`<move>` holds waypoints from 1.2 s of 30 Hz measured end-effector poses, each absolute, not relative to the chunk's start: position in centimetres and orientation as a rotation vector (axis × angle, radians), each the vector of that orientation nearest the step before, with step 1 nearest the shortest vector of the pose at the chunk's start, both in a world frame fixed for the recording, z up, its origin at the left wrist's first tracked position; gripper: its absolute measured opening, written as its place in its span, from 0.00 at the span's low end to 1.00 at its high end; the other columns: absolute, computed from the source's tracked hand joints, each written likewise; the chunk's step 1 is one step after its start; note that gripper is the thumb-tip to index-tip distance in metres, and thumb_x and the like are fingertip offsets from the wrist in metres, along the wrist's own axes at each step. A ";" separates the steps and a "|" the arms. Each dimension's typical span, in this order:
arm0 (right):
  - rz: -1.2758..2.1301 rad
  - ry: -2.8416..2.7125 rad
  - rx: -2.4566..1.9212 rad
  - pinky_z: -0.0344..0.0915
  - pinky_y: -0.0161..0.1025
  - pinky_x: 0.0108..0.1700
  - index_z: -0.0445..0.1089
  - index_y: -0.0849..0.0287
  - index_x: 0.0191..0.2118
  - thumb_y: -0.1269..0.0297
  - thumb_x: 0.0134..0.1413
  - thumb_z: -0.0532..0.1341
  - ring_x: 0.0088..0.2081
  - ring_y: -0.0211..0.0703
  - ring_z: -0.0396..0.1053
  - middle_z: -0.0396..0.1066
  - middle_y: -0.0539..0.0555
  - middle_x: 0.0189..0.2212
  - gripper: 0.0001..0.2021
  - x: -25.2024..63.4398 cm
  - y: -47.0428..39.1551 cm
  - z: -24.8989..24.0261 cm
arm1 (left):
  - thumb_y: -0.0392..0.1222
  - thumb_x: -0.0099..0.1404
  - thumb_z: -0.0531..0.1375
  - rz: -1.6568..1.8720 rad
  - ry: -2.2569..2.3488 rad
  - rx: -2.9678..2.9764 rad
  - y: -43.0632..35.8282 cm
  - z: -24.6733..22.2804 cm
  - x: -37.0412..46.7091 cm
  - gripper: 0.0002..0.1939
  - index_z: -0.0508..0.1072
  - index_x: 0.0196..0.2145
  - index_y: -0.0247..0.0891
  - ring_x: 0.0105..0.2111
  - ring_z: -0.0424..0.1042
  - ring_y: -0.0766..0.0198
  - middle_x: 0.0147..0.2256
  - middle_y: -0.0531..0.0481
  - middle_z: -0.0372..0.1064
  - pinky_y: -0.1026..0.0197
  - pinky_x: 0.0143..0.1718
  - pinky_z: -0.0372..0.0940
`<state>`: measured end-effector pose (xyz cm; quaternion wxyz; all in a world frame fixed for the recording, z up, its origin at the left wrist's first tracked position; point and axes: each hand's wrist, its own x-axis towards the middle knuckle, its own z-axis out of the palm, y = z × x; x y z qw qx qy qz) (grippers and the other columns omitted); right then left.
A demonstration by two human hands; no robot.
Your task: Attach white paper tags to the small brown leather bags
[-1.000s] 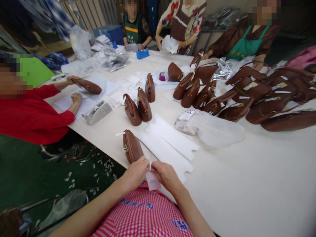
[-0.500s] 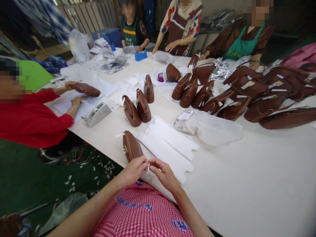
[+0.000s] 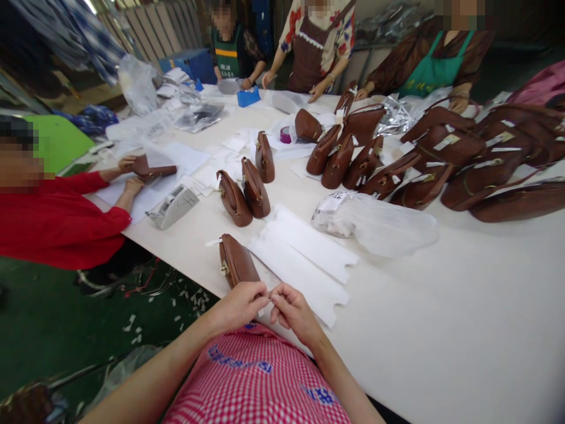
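My left hand point(image 3: 248, 301) and my right hand point(image 3: 292, 311) meet fingertip to fingertip at the table's near edge, in front of my red checked apron. Both are closed in a pinch. Something small and whitish shows below the left fingers, too small to name. Just beyond my left hand a brown handbag point(image 3: 237, 259) stands upright, with a metal clasp and a white strip at its top. White paper sheets point(image 3: 304, 259) with notched ends lie flat to the right of the bag. Several more brown bags point(image 3: 255, 187) stand farther off.
A clear plastic bag point(image 3: 375, 227) with a label lies right of the sheets. Many brown bags point(image 3: 459, 153) crowd the table's far right. A grey tape dispenser point(image 3: 173, 206) sits at the left edge. A co-worker in red point(image 3: 66, 218) handles a brown item; other people stand across the table.
My right fingers have closed in to meet the left ones. The co-worker in red has turned the brown item and opened its flap. The view has shifted slightly.
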<state>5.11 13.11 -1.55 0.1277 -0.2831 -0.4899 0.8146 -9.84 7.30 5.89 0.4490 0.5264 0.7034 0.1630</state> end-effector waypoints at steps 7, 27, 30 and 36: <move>2.459 -1.531 -0.652 0.47 0.30 0.16 0.58 0.55 0.29 0.52 0.55 0.56 0.12 0.30 0.52 0.64 0.40 0.12 0.12 5.1 12.8 -0.6 | 0.46 0.58 0.56 0.397 1.559 1.274 7.5 6.2 -10.6 0.15 0.59 0.19 0.37 0.22 0.53 0.71 0.18 0.59 0.54 0.67 0.22 0.46; 2.350 -1.400 -0.793 0.55 0.29 0.18 0.61 0.56 0.31 0.47 0.54 0.57 0.18 0.31 0.61 0.64 0.44 0.20 0.16 4.3 13.0 -2.9 | 0.45 0.60 0.58 0.891 1.462 0.916 3.0 4.9 -13.6 0.10 0.71 0.27 0.35 0.30 0.65 0.66 0.28 0.52 0.67 0.64 0.35 0.59; 2.255 -1.584 -0.756 0.56 0.30 0.21 0.67 0.57 0.37 0.52 0.55 0.59 0.18 0.31 0.60 0.64 0.43 0.19 0.13 4.1 13.1 -2.1 | 0.40 0.60 0.58 1.024 1.661 1.038 2.8 4.7 -12.8 0.09 0.71 0.24 0.36 0.36 0.66 0.64 0.33 0.50 0.66 0.62 0.40 0.59; 1.971 -1.879 -0.888 0.58 0.31 0.21 0.66 0.57 0.40 0.57 0.60 0.51 0.19 0.34 0.63 0.62 0.44 0.20 0.12 4.6 13.3 -2.1 | 0.35 0.65 0.54 0.967 1.705 1.437 2.5 4.6 -11.9 0.08 0.71 0.29 0.38 0.34 0.65 0.65 0.31 0.51 0.62 0.63 0.37 0.59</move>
